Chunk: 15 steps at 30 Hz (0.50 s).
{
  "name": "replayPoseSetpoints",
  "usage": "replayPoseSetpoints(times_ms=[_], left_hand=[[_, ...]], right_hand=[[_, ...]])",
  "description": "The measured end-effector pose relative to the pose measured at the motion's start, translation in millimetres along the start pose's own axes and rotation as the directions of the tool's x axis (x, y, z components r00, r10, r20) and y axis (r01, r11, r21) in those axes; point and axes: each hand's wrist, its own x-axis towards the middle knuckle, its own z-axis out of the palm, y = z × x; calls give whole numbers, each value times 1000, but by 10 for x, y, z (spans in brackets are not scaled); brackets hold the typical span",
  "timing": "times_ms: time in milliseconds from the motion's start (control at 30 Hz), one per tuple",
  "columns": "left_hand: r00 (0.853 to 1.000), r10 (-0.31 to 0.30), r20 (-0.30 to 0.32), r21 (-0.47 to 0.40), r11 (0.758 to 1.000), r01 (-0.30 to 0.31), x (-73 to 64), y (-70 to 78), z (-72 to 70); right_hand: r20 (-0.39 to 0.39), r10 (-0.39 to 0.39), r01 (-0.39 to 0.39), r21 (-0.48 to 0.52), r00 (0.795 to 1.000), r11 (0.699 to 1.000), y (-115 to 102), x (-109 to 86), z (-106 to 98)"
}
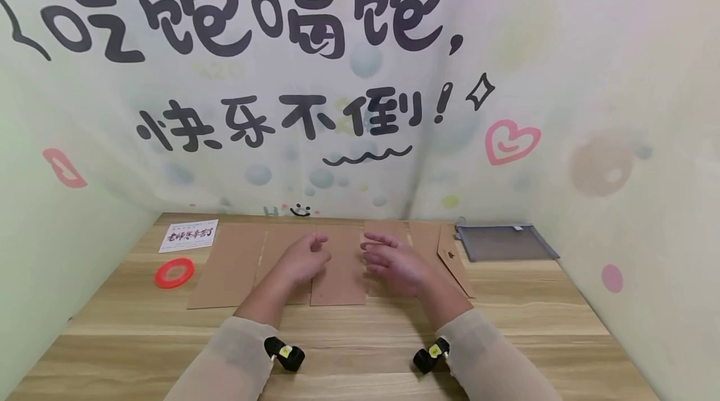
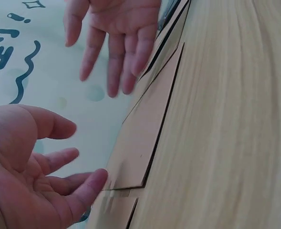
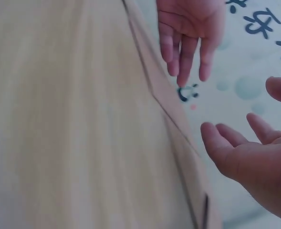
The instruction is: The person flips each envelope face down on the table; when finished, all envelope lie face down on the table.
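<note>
Several flat brown kraft-paper pieces lie side by side on the table, the middle panel (image 1: 338, 276) among them. At the row's right end, a brown piece (image 1: 454, 263) has a slanted flap edge and a small dark mark. My left hand (image 1: 304, 260) hovers over the panels left of the middle, fingers loosely bent and holding nothing. Facing it across a gap, my right hand (image 1: 400, 265) hovers over the panels right of the middle, also holding nothing. Both wrist views show the palms turned inward, with the fingers apart from the paper.
A red ring (image 1: 159, 274) lies on the wooden table (image 1: 360, 351) at the left, below a white printed card (image 1: 188, 236). A grey zip pouch (image 1: 506, 243) lies at the back right. A printed cloth (image 1: 360, 182) hangs behind the table.
</note>
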Motion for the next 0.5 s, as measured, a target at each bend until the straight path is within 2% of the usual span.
replayPoseSetpoints(times_ms=[133, 267, 400, 500], left_hand=[[998, 50, -30, -132, 990, -54, 28, 46, 121], [999, 49, -16, -250, 967, -52, 42, 133, 306], [999, 51, -3, -295, 954, -50, 30, 233, 469], [999, 55, -3, -321, 946, -53, 17, 297, 566]], right_hand=[[-46, -31, 30, -34, 998, 999, -85, -120, -139], [-70, -31, 25, -90, 997, 996, -118, -268, -312], [-82, -42, 30, -144, 996, 989, -122, -363, -479], [-90, -38, 26, -138, 995, 990, -114, -398, -588]])
